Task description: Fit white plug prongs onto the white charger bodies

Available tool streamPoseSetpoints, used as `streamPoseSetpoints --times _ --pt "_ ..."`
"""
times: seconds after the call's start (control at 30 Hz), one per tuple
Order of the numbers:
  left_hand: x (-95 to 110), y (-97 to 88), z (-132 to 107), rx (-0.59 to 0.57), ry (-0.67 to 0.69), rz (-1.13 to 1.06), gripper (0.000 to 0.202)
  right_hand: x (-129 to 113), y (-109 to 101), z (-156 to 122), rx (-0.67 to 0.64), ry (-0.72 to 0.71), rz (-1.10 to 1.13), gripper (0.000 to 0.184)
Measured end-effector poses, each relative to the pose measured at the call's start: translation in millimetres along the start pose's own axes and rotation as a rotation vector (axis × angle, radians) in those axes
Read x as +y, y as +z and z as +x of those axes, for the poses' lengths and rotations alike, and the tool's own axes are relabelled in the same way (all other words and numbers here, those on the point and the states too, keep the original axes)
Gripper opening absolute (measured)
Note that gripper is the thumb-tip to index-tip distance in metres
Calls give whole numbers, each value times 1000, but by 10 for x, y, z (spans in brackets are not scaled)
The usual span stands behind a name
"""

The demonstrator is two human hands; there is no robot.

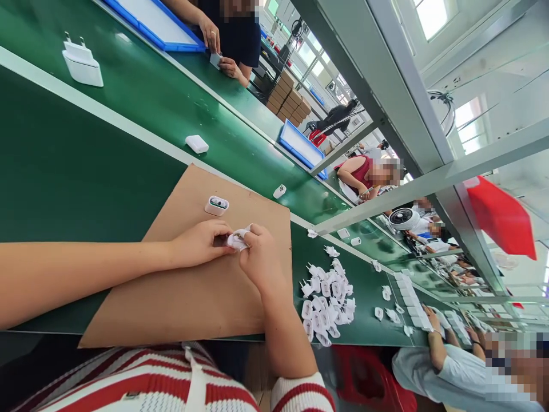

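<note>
Above a brown cardboard sheet [171, 303], my left hand [199, 243] pinches a small white plastic charger piece [237, 239] from the left. My right hand [262, 258] grips the same piece from the right, its fingers curled over the top. Its inner side is partly hidden by my fingers. Just beyond my left hand, an open white charger housing [217, 206] stands on the cardboard, with green and dark parts inside. To the right of the cardboard lies a heap of white plug caps [326, 297], several with pins showing.
A green conveyor belt [150, 109] runs behind a pale rail, carrying a white two-pin charger [83, 62] and other white housings [197, 144]. Across it, a person's hands [221, 54] work beside a blue-rimmed tray [158, 26]. Metal beams cross overhead. A co-worker [441, 366] sits at right.
</note>
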State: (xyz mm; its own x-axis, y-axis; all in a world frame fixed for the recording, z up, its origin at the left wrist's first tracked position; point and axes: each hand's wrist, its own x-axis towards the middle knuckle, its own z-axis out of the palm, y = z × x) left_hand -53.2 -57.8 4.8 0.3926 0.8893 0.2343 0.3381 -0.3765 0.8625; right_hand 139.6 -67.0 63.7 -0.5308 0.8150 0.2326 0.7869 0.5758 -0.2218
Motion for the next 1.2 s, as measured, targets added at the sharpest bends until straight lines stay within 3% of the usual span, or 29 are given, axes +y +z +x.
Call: streamPoseSetpoints --times 0.33,0.5,0.63,0.7,0.8,0.83,0.9,0.97,1.1,1.2 --pt "56 5 -4 -13 -72 42 40 67 46 68 -8 103 82 22" --pt "75 -1 19 14 -85 101 45 97 211 37 128 227 379 25" --pt "143 -10 10 -33 -64 43 48 287 317 64 123 292 882 71" --pt "204 -81 -39 -30 -51 92 46 501 262 82 185 385 912 77" --pt "277 -353 -77 94 79 217 42 936 85 66 354 760 463 61" --pt "282 -486 -51 167 103 257 42 1083 28 49 314 883 258 60" --pt "243 -788 84 320 40 364 44 1324 -46 9 275 1005 146 61" --pt "141 -1103 304 432 -129 489 47 1462 -52 -29 248 1100 100 60" --pt "-184 -1664 789 460 -330 664 40 1565 111 -89 200 1195 88 58" --pt "-446 -1930 1056 471 -416 745 33 1708 295 -139 188 1082 106 53"
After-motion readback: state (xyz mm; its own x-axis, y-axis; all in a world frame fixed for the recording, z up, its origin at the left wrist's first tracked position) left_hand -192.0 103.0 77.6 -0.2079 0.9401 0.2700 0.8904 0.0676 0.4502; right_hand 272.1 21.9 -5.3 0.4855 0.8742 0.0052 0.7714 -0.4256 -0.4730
